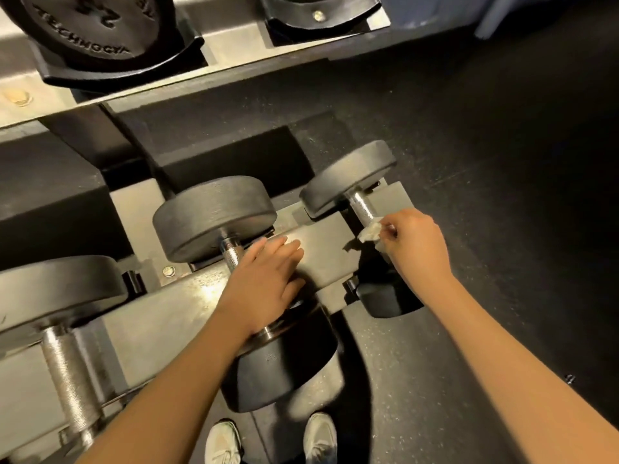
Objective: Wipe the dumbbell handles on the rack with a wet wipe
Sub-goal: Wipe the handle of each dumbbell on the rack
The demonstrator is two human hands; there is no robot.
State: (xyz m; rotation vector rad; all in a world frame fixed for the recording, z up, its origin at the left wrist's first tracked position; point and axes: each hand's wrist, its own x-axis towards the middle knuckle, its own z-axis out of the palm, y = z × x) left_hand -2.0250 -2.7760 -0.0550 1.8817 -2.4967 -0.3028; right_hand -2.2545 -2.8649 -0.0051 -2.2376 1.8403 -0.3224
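The job looked partway through. The person's right grip (415, 242) was pinched shut on a crumpled wet wipe (370, 233), pressing it to the near part of the rightmost dumbbell's handle (361, 205) on the lower rack (187, 289). The left grip (264, 283) lay over the middle dumbbell's handle (231, 254), fingers straight and resting on the rail, holding nothing. No handle showed moisture, so it could not be told which were already wiped. The large handle at the left (67, 373) and the upper shelf's dumbbells (90, 28) likely remained.

The rightmost dumbbell lay across the rack rails. Its long axis ran far to near and drifted slightly right toward the person, with one head far (348, 179) and the other near (388, 298), below the right grip.
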